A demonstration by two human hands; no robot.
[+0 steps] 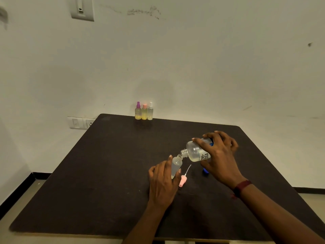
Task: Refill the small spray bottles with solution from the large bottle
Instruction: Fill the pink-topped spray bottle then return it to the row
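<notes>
At the far edge of my dark square surface [88,182] stand three small plastic spray bottles [144,112] in a tight row, with purple, pink and white tops. Nearer me lie a pink spray top [182,180] with its thin tube and a blue cap [205,171].

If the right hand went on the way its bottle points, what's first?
Probably the open mouth of the small bottle in the left hand; the large bottle in the right hand looks nearly against it.

Dark brown bench [105,173] with rounded corners, pushed against an off-white wall [211,59] that is scuffed and stained. Switch plate [82,8] upper left, socket panel [80,122] by the bench edge. Black skirting [42,175], beige floor [21,199]. Dim warm light.
</notes>
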